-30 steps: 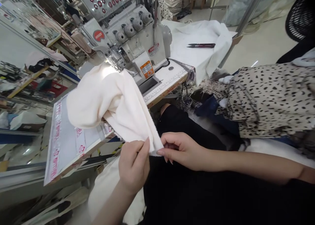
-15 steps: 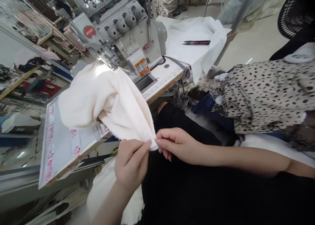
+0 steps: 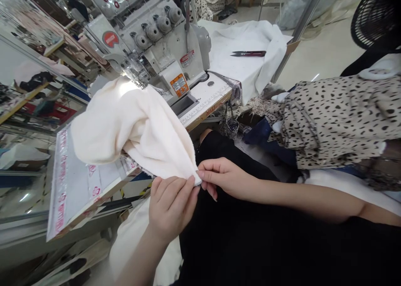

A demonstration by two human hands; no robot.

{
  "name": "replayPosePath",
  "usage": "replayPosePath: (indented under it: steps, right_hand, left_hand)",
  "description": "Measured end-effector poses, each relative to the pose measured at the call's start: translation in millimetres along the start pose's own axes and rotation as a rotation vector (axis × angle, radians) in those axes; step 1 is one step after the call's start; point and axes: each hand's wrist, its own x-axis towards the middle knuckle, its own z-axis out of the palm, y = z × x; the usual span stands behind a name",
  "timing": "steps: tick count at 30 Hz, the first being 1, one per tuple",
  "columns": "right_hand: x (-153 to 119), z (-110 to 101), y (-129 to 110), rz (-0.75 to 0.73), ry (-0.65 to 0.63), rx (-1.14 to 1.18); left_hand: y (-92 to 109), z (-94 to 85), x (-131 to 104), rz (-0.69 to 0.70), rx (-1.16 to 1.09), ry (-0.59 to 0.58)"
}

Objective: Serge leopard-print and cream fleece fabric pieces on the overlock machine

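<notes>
A cream fleecy fabric piece (image 3: 150,131) stretches from under the presser foot of an overlock sewing machine (image 3: 166,48) down to my hands. Its near corner is pinched between the fingers of my left hand (image 3: 172,204), which is closed on the lower side of the edge. Close beside it, my right hand (image 3: 224,177) grips the same corner between thumb and fingers. The two hands nearly touch. Folds hide part of the fabric's underside, and the machine's lamp lights its far end.
Thread snips (image 3: 249,53) lie on white cloth (image 3: 232,71) right of the machine. The table extension (image 3: 75,186) runs to the left. Spotted fabric (image 3: 338,123) is heaped at the right, near a black fan (image 3: 376,18). Cream cloth (image 3: 131,244) hangs below the table.
My left hand has turned slightly and shifted right along the fabric corner, its fingers closer together. My right hand stays on the corner. The view has shifted a little.
</notes>
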Motion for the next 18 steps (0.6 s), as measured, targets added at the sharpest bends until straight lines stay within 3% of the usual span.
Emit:
replayPosePath:
  steps: [4,7,9,11,13,15,18]
  right_hand:
    - [-0.2,-4.5,1.3,0.035,-0.058,0.025]
    - [-5.6,-7.1,-0.5,-0.01,-0.068,-0.149]
    - [-9.5,-9.0,-2.2,-0.242,0.007,-0.432]
    - [-9.9,-11.7,-3.7,-0.584,0.053,-0.762]
    - [-5.7,-14.8,-6.7,-0.851,-0.019,-1.015]
    - [1.3,-17.1,-14.2,-0.963,-0.132,-1.146]
    - [8.1,-16.2,-37.4,-0.972,-0.208,-1.135]
  left_hand:
    - [0.8,1.5,0.3,-0.008,-0.007,0.015]
    - [0.1,0.9,1.0,-0.008,-0.033,0.033]
    - [-1.0,-1.2,2.1,-0.013,-0.034,0.053]
    - [-1.7,-4.5,2.4,-0.008,-0.035,0.062]
    - [-0.8,-7.3,0.7,-0.002,-0.039,0.074]
    - [2.1,-5.9,-2.9,0.014,-0.042,0.114]
    - [5.5,9.9,-5.0,0.08,-0.148,0.183]
